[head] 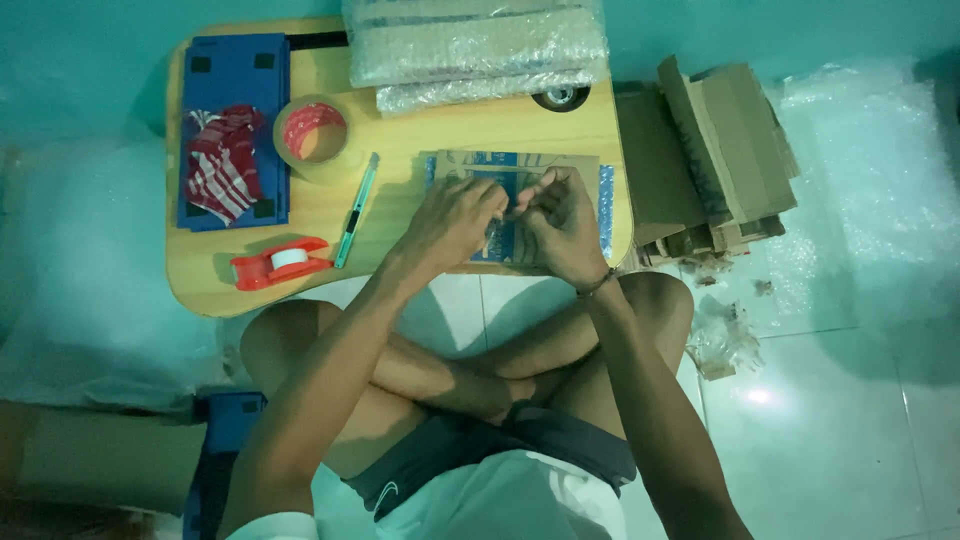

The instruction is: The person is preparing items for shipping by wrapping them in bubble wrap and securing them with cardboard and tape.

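Note:
My left hand [455, 220] and my right hand [560, 225] meet over a flat blue item wrapped in bubble wrap [605, 195] that lies on a piece of brown cardboard [520, 160] on a small wooden lap table [400, 140]. Fingertips of both hands pinch at something small between them; what it is stays hidden. A teal utility knife [357, 208] lies just left of my left hand. Further left are a red tape dispenser [280, 263] and a roll of brown packing tape [312, 135].
A stack of bubble-wrapped packages [475, 45] sits at the table's far edge. A blue tray [235, 75] holds red-and-white striped bags [222, 160]. Folded cardboard boxes [725, 150] lie on the tiled floor to the right, with bubble wrap [870, 150] and scraps [725, 340].

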